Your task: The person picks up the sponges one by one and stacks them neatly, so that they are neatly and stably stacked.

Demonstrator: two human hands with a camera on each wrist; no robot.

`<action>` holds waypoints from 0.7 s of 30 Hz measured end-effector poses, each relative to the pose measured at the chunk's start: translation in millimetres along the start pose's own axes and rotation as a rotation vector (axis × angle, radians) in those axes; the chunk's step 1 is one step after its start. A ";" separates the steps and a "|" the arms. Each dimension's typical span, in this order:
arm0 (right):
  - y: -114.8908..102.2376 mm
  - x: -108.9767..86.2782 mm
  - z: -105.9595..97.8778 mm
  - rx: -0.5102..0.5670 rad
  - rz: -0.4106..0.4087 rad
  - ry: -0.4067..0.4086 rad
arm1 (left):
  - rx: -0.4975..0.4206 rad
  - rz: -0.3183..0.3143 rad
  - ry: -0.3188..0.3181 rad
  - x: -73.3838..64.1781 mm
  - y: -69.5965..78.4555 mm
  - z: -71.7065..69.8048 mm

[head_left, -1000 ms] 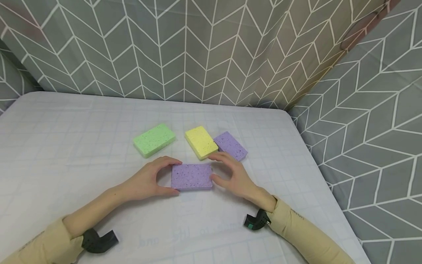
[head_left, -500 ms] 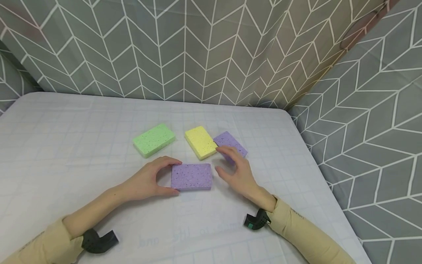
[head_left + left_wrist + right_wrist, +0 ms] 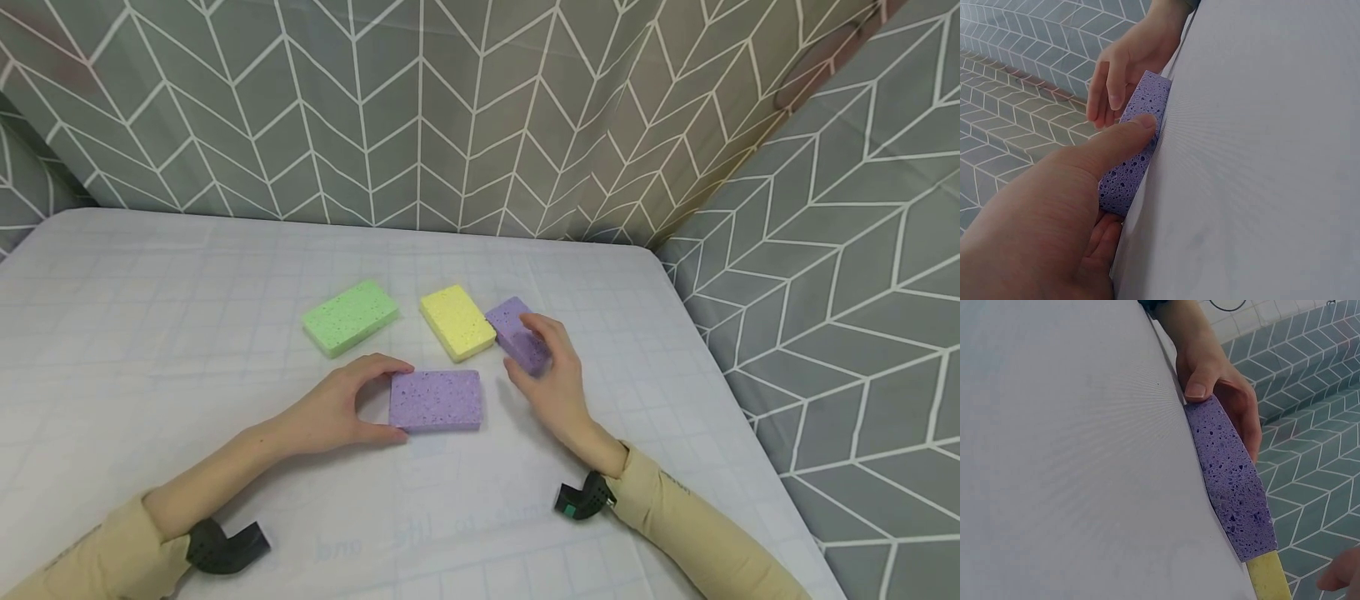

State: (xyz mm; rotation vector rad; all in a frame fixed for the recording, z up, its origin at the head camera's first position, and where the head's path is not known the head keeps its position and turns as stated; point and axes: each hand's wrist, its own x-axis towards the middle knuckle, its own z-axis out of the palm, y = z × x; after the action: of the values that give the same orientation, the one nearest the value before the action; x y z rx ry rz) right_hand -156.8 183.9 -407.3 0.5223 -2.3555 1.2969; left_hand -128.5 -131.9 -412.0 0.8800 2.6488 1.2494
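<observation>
Flat on the table lies the near purple sponge (image 3: 435, 401). My left hand (image 3: 330, 412) grips its left end, thumb on the near edge and fingers on the far edge; the left wrist view shows the thumb (image 3: 1125, 140) pressed along that sponge. Farther back and to the right is a second purple sponge (image 3: 512, 323), partly hidden by my right hand (image 3: 558, 396). That hand is loosely bent over its near end with thumb and fingers apart; contact is hard to tell. In the right wrist view only a fingertip (image 3: 1338, 572) of it shows, away from the near sponge.
A yellow sponge (image 3: 457, 322) sits just left of the second purple one, their corners meeting. Farther left is a green sponge (image 3: 351, 318). All lie on a white-covered table (image 3: 187, 333), with a patterned grey curtain (image 3: 390, 108) behind its far edge.
My right hand has left the right end of the near purple sponge and moved right and away from me, to the second purple sponge. The left hand keeps its grip in place.
</observation>
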 end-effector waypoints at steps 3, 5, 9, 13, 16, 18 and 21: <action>0.3 0.3 -1.2 0.001 0.032 0.004 | -0.003 -0.004 -0.002 0.2 0.3 -0.4; 1.0 0.3 -1.6 0.006 0.048 0.008 | -0.005 -0.007 -0.003 0.2 0.4 -0.4; 3.2 0.7 -1.7 -0.003 0.093 0.024 | -0.006 -0.011 -0.002 0.2 0.2 -0.4; 3.9 0.7 -2.1 -0.008 0.146 0.046 | -0.006 -0.013 -0.004 0.2 0.0 -0.1; 4.1 1.0 -2.2 0.000 0.172 0.059 | -0.007 -0.015 -0.005 0.3 -0.2 0.1; 3.9 1.6 -2.2 0.000 0.192 0.065 | -0.009 -0.015 -0.004 0.4 -0.2 0.2; 4.1 1.9 -2.2 -0.001 0.224 0.067 | -0.007 -0.013 -0.004 0.4 -0.1 0.2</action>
State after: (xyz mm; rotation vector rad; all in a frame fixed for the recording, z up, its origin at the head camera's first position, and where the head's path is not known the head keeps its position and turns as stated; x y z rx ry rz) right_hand -160.1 187.5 -408.1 0.2149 -2.4125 1.3860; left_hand -128.9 -131.6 -412.1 0.8624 2.6411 1.2520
